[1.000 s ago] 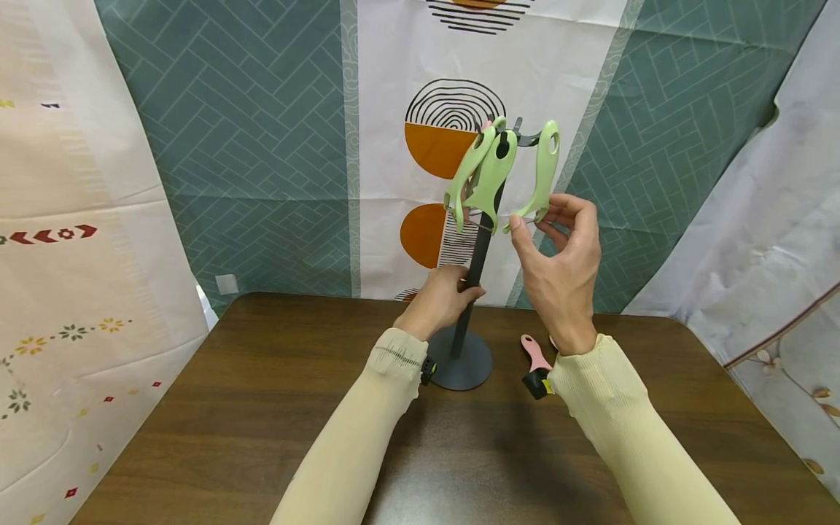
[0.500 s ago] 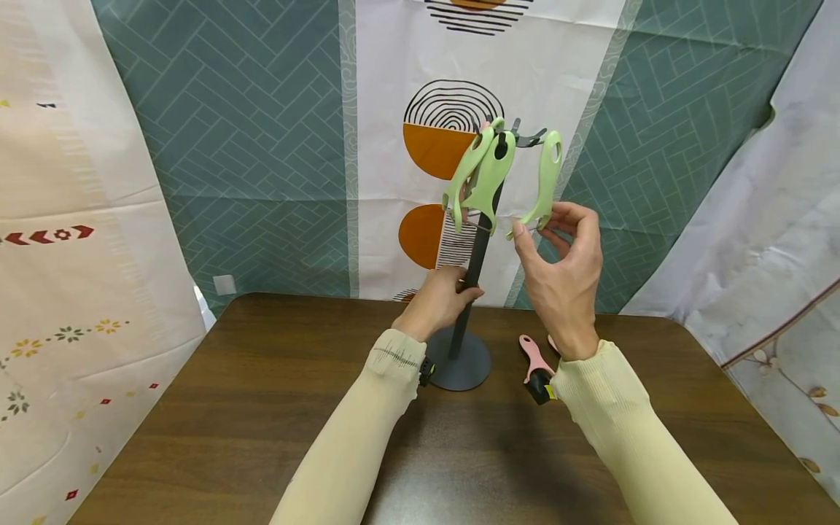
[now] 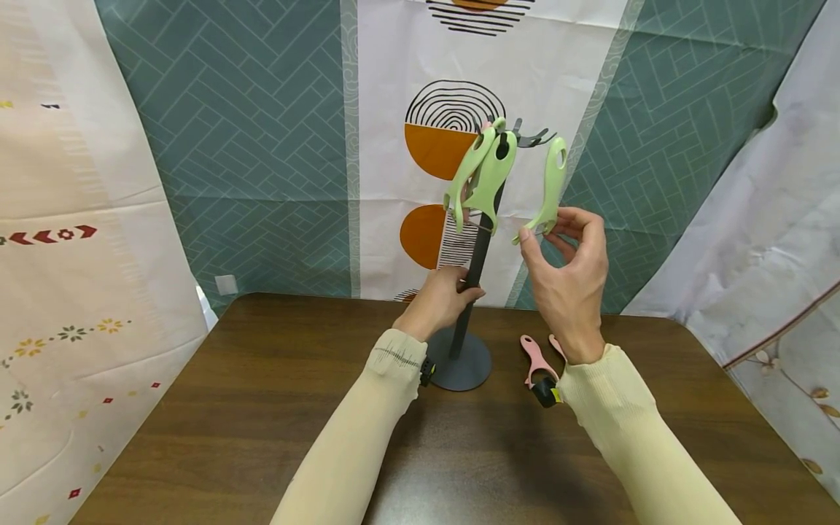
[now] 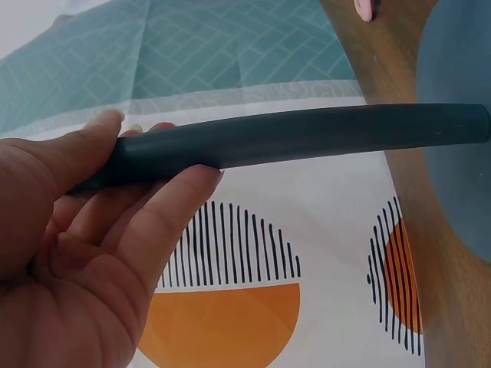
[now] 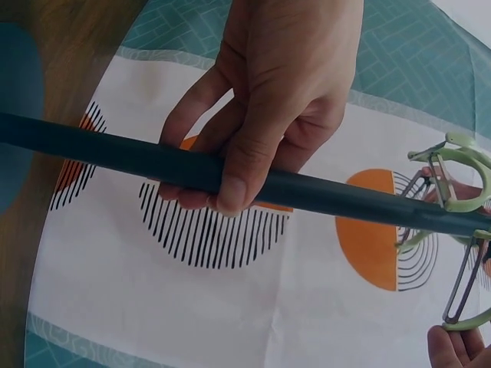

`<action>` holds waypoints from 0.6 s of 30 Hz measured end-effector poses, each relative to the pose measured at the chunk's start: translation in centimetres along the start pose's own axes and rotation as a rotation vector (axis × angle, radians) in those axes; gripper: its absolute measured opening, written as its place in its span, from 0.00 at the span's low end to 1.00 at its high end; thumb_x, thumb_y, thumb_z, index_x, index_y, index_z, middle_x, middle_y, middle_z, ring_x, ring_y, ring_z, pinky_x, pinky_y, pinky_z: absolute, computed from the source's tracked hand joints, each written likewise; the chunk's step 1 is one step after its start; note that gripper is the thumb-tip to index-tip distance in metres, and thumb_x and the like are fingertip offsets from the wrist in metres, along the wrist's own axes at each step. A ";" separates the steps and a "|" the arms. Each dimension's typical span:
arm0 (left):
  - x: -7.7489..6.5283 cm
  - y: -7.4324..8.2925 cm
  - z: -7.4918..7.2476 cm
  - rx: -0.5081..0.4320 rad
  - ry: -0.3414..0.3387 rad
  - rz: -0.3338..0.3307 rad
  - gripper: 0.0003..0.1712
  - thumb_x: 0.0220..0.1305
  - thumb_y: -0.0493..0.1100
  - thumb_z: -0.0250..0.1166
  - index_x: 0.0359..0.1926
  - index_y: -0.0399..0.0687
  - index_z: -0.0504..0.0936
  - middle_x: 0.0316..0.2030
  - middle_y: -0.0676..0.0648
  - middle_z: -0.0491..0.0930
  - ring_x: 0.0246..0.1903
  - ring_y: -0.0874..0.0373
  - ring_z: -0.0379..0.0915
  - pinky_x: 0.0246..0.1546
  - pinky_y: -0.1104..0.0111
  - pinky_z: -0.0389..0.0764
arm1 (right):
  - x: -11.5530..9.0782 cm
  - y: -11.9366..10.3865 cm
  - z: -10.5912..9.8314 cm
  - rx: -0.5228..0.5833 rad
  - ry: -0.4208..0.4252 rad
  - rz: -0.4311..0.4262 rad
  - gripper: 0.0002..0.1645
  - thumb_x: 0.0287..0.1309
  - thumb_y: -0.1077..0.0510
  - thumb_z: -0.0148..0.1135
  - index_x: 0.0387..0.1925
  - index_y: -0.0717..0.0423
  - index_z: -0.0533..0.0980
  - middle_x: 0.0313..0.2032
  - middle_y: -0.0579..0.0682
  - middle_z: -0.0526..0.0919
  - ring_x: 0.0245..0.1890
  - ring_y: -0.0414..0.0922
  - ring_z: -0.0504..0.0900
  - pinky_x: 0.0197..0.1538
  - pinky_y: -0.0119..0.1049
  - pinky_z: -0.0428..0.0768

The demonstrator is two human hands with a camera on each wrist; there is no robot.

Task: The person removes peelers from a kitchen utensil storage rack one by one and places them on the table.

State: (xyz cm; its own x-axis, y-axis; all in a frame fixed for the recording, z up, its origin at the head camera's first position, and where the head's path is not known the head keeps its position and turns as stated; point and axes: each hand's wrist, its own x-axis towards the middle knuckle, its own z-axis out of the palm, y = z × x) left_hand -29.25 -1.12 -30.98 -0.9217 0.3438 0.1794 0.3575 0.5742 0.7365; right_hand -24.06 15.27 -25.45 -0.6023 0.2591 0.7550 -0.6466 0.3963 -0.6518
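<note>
In the head view my left hand (image 3: 436,300) grips the dark pole (image 3: 477,262) of an upright stand; the left wrist view shows thumb and fingers around the pole (image 4: 291,136). My right hand (image 3: 571,273) pinches a light green Y-shaped peeler (image 3: 554,179) by its blade end, handle pointing up. The handle's holed top is right at the tip of a hook (image 3: 537,138). In the right wrist view, fingertips (image 5: 453,349) hold the peeler's head at the lower right. Other green peelers (image 3: 494,179) hang from the stand's top, left of the held one.
Two pink-handled peelers (image 3: 534,355) lie on the brown table (image 3: 295,408) by my right wrist, one partly hidden by it. The stand's round dark base (image 3: 474,364) rests near the table's back edge. A patterned cloth (image 3: 262,146) hangs behind.
My right hand has moved slightly right and down with the green peeler, and its handle top has shifted from on the hook to the hook's tip. The left hand stays on the pole.
</note>
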 end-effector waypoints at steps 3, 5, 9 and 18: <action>0.0 0.0 0.0 0.006 0.002 -0.003 0.15 0.73 0.49 0.63 0.47 0.41 0.83 0.37 0.43 0.88 0.31 0.57 0.80 0.32 0.69 0.80 | -0.1 0.3 -0.2 -0.008 0.003 0.004 0.29 0.61 0.57 0.71 0.59 0.63 0.71 0.50 0.38 0.74 0.54 0.44 0.77 0.62 0.34 0.78; 0.0 0.0 0.0 0.013 0.004 -0.007 0.17 0.73 0.50 0.63 0.50 0.41 0.83 0.38 0.44 0.88 0.32 0.57 0.80 0.33 0.69 0.81 | -0.2 0.5 -0.4 -0.011 0.003 0.006 0.29 0.61 0.57 0.70 0.59 0.63 0.71 0.50 0.37 0.73 0.54 0.44 0.77 0.62 0.34 0.78; 0.1 0.0 0.0 0.025 0.002 -0.004 0.19 0.74 0.50 0.63 0.53 0.40 0.83 0.39 0.44 0.88 0.32 0.58 0.81 0.33 0.69 0.82 | -0.3 0.8 -0.7 -0.011 0.006 0.012 0.28 0.60 0.57 0.71 0.58 0.61 0.71 0.49 0.37 0.73 0.54 0.44 0.77 0.62 0.34 0.79; 0.1 -0.1 0.1 0.013 0.005 0.014 0.18 0.73 0.50 0.64 0.52 0.40 0.83 0.38 0.44 0.88 0.31 0.57 0.81 0.32 0.69 0.81 | -0.7 1.2 -1.1 -0.020 0.005 0.024 0.29 0.61 0.57 0.70 0.59 0.63 0.71 0.49 0.34 0.73 0.53 0.41 0.76 0.61 0.33 0.78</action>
State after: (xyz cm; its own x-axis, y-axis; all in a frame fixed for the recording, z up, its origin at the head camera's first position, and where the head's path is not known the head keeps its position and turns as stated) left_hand -29.33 -1.06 -31.07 -0.9171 0.3488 0.1929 0.3727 0.5789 0.7252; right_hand -23.94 16.54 -26.67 -0.6149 0.2729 0.7399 -0.6227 0.4077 -0.6679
